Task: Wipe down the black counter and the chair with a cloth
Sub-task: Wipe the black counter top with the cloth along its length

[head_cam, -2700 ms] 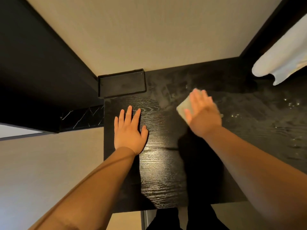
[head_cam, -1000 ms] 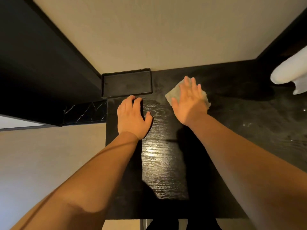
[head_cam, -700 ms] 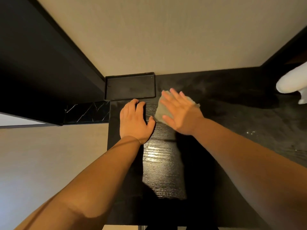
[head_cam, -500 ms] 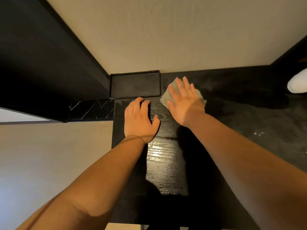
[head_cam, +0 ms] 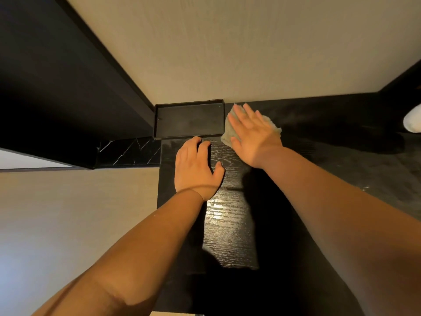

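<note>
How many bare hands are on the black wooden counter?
2. The left hand rests on the black wood-grain counter; the right hand presses a pale cloth beside the shallow black tray.

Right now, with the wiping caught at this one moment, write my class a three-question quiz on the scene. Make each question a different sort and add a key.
1. True or false: the left hand holds the pale green-grey cloth.
2. Where does the cloth lie? A) inside the shallow black rectangular tray; B) on the black wood-grain counter, just right of the tray; C) draped over the counter's front edge.
3. Fill the gap: the ____ hand presses the cloth with straight fingers.
Key: 1 false, it rests bare on the counter; 2 B; 3 right, the right hand lies flat on it.
</note>
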`<action>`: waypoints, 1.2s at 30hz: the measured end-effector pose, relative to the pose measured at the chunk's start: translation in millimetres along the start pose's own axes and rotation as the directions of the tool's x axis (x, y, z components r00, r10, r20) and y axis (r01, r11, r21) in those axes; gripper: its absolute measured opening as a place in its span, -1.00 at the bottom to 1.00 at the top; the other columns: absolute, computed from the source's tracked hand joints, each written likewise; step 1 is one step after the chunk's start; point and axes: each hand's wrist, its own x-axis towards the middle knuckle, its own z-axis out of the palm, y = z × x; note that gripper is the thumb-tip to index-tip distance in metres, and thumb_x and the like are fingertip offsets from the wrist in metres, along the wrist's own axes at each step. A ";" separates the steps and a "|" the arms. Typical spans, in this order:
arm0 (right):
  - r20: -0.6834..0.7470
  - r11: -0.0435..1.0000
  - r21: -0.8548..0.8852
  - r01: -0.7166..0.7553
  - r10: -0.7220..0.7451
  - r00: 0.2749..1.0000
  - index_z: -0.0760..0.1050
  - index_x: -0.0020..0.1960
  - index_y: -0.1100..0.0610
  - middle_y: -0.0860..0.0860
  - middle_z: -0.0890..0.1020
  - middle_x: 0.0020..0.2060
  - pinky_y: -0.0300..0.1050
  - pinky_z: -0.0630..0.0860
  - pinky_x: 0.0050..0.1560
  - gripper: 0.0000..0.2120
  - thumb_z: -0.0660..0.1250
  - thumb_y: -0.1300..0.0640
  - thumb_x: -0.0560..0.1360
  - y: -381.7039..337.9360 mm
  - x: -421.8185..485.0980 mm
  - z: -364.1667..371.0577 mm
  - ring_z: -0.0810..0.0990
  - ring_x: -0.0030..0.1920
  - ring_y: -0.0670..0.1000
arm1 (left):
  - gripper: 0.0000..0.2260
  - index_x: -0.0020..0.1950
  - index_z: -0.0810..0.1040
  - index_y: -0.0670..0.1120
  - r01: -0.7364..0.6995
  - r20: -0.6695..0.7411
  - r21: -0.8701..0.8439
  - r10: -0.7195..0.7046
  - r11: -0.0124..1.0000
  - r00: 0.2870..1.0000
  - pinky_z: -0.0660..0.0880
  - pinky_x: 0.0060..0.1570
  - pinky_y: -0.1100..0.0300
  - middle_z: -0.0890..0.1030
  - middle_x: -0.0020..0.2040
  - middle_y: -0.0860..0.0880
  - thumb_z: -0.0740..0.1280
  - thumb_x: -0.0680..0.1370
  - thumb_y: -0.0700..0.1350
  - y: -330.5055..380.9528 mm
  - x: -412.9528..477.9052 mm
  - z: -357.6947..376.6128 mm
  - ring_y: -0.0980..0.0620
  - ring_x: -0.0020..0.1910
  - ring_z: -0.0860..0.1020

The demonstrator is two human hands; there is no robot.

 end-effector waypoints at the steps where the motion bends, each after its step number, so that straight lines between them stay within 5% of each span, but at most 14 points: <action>1: -0.045 1.000 0.007 0.011 -0.011 0.999 0.05 0.69 0.10 0.09 0.00 0.69 0.10 -0.11 0.65 -0.37 0.06 -0.09 0.69 -4.3 -9.3 1.1 -0.05 0.68 0.15 | -0.44 0.48 0.46 -0.06 0.006 0.007 0.004 -0.006 1.000 1.000 0.24 0.56 -0.09 0.40 0.49 -0.11 0.32 0.54 0.17 0.5 -0.1 -0.2 -0.11 0.52 0.33; 3: -0.110 0.997 0.038 0.068 -0.063 0.992 0.21 0.65 0.12 0.11 0.14 0.67 0.14 0.03 0.63 -0.38 0.15 -0.05 0.64 -10.0 -35.4 6.8 0.09 0.65 0.18 | -0.43 0.48 0.45 -0.05 0.014 0.019 0.014 -0.015 1.000 1.000 0.23 0.56 -0.09 0.39 0.50 -0.09 0.31 0.53 0.17 1.1 0.8 -0.7 -0.10 0.52 0.31; 10: -0.082 0.986 0.032 0.166 -0.163 0.983 0.23 0.65 0.13 0.09 0.18 0.66 0.14 0.08 0.64 -0.37 0.15 -0.04 0.62 6.7 -23.7 5.3 0.11 0.66 0.13 | -0.42 0.48 0.44 -0.07 0.009 0.013 0.014 -0.009 1.000 1.000 0.23 0.56 -0.10 0.40 0.49 -0.10 0.31 0.52 0.17 -0.9 2.0 2.0 -0.11 0.52 0.33; 15: 0.033 0.994 -0.018 0.111 -0.110 0.993 -0.09 0.70 0.15 0.06 -0.07 0.69 0.06 -0.16 0.66 -0.33 0.01 -0.10 0.70 11.6 22.4 -6.3 -0.19 0.68 0.07 | -0.42 0.47 0.45 -0.08 0.006 0.003 0.011 -0.006 1.000 1.000 0.25 0.54 -0.12 0.41 0.48 -0.11 0.32 0.52 0.17 0.0 2.7 1.2 -0.12 0.51 0.34; 20: -0.173 0.992 0.094 0.084 -0.067 0.983 0.26 0.61 0.26 0.19 0.27 0.61 0.17 0.09 0.64 -0.39 0.10 -0.01 0.64 1.5 -24.6 11.1 0.20 0.63 0.20 | -0.41 0.49 0.44 -0.06 0.020 0.025 0.022 -0.021 1.000 0.999 0.23 0.57 -0.11 0.38 0.50 -0.09 0.32 0.52 0.18 1.1 2.3 -0.1 -0.10 0.53 0.31; 24: -0.123 0.987 0.108 0.118 -0.105 0.987 0.23 0.63 0.23 0.16 0.23 0.63 0.16 0.04 0.65 -0.39 0.06 0.02 0.63 4.2 -15.0 10.5 0.14 0.65 0.18 | -0.41 0.49 0.44 -0.06 0.022 0.023 0.019 -0.022 1.000 0.999 0.23 0.56 -0.12 0.39 0.50 -0.10 0.32 0.51 0.17 1.2 2.7 0.6 -0.11 0.53 0.32; 27: 0.011 0.994 0.054 0.094 -0.094 0.995 -0.06 0.70 0.15 0.06 -0.04 0.69 0.04 -0.18 0.66 -0.36 0.05 0.02 0.70 8.7 17.5 -5.5 -0.13 0.68 0.07 | -0.41 0.48 0.44 -0.07 0.015 0.016 0.007 -0.015 1.000 1.000 0.23 0.57 -0.11 0.39 0.49 -0.09 0.33 0.51 0.17 0.8 2.7 0.2 -0.11 0.52 0.32; 30: 0.036 0.994 0.051 0.097 -0.099 0.994 -0.11 0.70 0.13 0.02 -0.11 0.69 0.00 -0.24 0.65 -0.36 0.03 0.01 0.70 12.0 25.5 -11.4 -0.18 0.68 0.03 | -0.37 0.53 0.39 -0.08 0.021 0.015 -0.003 -0.021 1.000 1.000 0.20 0.58 -0.10 0.39 0.51 -0.09 0.31 0.51 0.17 1.0 2.2 0.4 -0.10 0.54 0.31; 36: -0.098 0.996 0.065 0.069 -0.062 0.993 0.25 0.63 0.22 0.15 0.27 0.62 0.13 0.10 0.64 -0.37 0.04 0.01 0.60 42.8 -27.6 -1.9 0.21 0.63 0.18 | -0.13 0.71 0.00 -0.08 0.064 0.046 -0.021 -0.063 0.998 0.997 0.16 0.62 -0.08 0.33 0.57 -0.12 0.34 0.54 0.17 2.7 0.2 -2.3 -0.09 0.58 0.27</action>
